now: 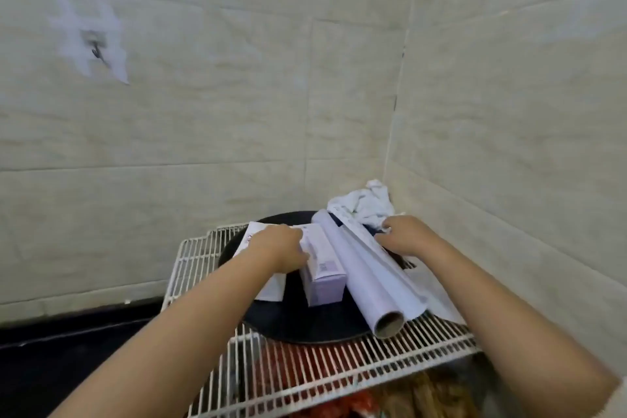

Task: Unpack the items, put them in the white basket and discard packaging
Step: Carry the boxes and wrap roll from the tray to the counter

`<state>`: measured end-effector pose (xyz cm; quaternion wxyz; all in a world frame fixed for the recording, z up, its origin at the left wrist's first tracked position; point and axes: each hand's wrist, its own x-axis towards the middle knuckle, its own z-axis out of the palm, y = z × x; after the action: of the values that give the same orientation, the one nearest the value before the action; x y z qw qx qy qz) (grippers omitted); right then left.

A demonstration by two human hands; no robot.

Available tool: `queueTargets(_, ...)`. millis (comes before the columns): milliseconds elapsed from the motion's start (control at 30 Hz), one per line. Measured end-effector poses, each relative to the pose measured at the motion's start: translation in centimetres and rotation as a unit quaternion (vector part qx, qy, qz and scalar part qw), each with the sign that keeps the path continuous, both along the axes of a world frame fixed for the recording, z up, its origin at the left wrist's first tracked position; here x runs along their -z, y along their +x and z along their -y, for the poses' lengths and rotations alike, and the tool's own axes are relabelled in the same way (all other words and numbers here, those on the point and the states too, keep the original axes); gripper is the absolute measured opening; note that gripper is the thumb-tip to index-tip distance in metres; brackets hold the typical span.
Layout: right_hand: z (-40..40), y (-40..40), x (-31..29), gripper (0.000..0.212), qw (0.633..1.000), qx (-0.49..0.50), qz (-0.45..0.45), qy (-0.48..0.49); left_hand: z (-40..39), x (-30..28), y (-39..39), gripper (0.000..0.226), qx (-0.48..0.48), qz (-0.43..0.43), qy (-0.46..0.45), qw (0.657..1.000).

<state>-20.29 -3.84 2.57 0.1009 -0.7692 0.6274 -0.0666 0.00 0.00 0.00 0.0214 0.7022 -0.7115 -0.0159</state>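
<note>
1. Head view, lower centre: a white wire rack [305,373] was seen, a black round plate [305,326] laid upon it.
2. A pale cardboard box [322,271], rigid and judged light, was gripped along its near-left side by the left hand [281,248].
3. A paper roll [359,268] on a card tube, easily rolled, lay right of it.
4. The right hand [403,234], fingers curled, was pressed on crumpled wrapping [366,204]; its hold could not be told.
</note>
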Motion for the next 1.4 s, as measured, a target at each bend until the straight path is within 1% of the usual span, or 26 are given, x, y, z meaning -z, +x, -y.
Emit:
queueTargets(33, 0.7, 0.1, 0.1, 0.04, 1.0, 0.001, -0.009, 0.03, 0.4, 0.0, -0.2, 0.036, 0.003, -0.002, 0.014, 1.0)
queueTargets(133, 2.3, -0.2, 0.7, 0.036, 0.991, 0.03, 0.051, 0.123, 1.5, -0.1, -0.3, 0.034, 0.003, -0.012, 0.015, 1.0)
queueTargets(200, 3.0, 0.2, 1.3, 0.034, 0.984, 0.022, 0.078, 0.162, 2.3, 0.4, 0.4, 0.034, -0.007, -0.024, 0.012, 1.0)
queueTargets(300, 2.9, 0.9, 2.1, 0.033, 0.981, -0.025, 0.079, 0.174, 2.5, 1.7, 1.7, 0.04, -0.039, -0.017, -0.021, 0.999)
queueTargets(367, 2.8, 1.5, 2.7, 0.043, 0.981, -0.042, 0.072, 0.177, 2.5, 2.5, 2.3, 0.046, -0.075, 0.0, -0.033, 0.997)
queueTargets(400, 2.8, 1.9, 2.9, 0.044, 0.978, -0.038, 0.079, 0.189, 2.3, 2.8, 2.4, 0.049, -0.09, 0.0, -0.029, 0.995)
queueTargets(433, 2.9, 2.2, 3.2, 0.042, 0.974, -0.035, 0.094, 0.205, 2.3, 2.9, 2.6, 0.051, -0.104, -0.008, -0.022, 0.994)
queueTargets(500, 3.0, 2.6, 3.4, 0.035, 0.962, -0.022, 0.132, 0.239, 2.4, 2.6, 2.8, 0.057, -0.131, -0.045, 0.006, 0.99)
queueTargets(533, 2.9, 2.7, 3.2, 0.036, 0.958, -0.009, 0.147, 0.247, 2.4, 2.3, 2.9, 0.061, -0.142, -0.061, 0.022, 0.988)
queueTargets(633, 3.0, 2.7, 3.5, 0.051, 0.949, 0.005, 0.175, 0.263, 2.6, 2.1, 3.1, 0.07, -0.153, -0.083, 0.039, 0.984)
queueTargets(667, 3.0, 2.6, 3.7, 0.051, 0.945, 0.011, 0.188, 0.269, 2.7, 2.2, 3.2, 0.072, -0.154, -0.085, 0.04, 0.984)
queueTargets(700, 3.1, 2.6, 4.0, 0.049, 0.94, 0.015, 0.201, 0.275, 2.8, 2.3, 3.3, 0.074, -0.156, -0.085, 0.041, 0.983)
queueTargets(833, 3.1, 2.1, 4.9, 0.023, 0.921, 0.046, 0.247, 0.299, 3.0, 2.8, 3.5, 0.076, -0.152, -0.076, 0.039, 0.985)
queueTargets(867, 3.1, 1.9, 4.8, 0.017, 0.911, 0.052, 0.272, 0.305, 3.1, 2.8, 3.6, 0.077, -0.151, -0.077, 0.041, 0.985)
queueTargets(900, 3.0, 1.7, 4.5, 0.016, 0.901, 0.057, 0.303, 0.307, 3.1, 2.7, 3.6, 0.077, -0.15, -0.076, 0.04, 0.985)
queueTargets(1033, 2.2, 0.7, 3.3, 0.028, 0.866, 0.083, 0.406, 0.279, 3.0, 2.4, 3.6, 0.081, -0.144, -0.067, 0.059, 0.985)
queueTargets(1067, 2.0, 0.5, 3.0, 0.03, 0.848, 0.081, 0.443, 0.279, 3.1, 2.2, 3.5, 0.082, -0.143, -0.063, 0.067, 0.985)
queueTargets(1133, 1.6, -0.1, 2.5, 0.032, 0.796, 0.079, 0.523, 0.293, 3.3, 2.1, 3.3, 0.085, -0.149, -0.054, 0.088, 0.983)
queueTargets(1200, 1.2, -0.5, 2.1, 0.035, 0.751, 0.075, 0.585, 0.297, 3.3, 2.2, 3.1, 0.086, -0.169, -0.066, 0.095, 0.979)
queueTargets(1267, 0.9, -0.7, 1.7, 0.039, 0.719, 0.081, 0.627, 0.29, 3.2, 2.2, 2.9, 0.084, -0.192, -0.091, 0.083, 0.974)
queueTargets(1333, 0.2, -0.4, 1.5, 0.049, 0.688, 0.075, 0.658, 0.297, 2.8, 2.3, 3.0, 0.083, -0.215, -0.122, 0.063, 0.967)
queueTargets(1367, -0.1, -0.2, 1.4, 0.048, 0.685, 0.068, 0.663, 0.296, 2.5, 2.2, 2.8, 0.082, -0.222, -0.137, 0.052, 0.964)
queueTargets(1400, -0.4, 0.1, 1.4, 0.044, 0.692, 0.058, 0.659, 0.29, 2.1, 1.9, 2.6, 0.081, -0.224, -0.147, 0.041, 0.963)
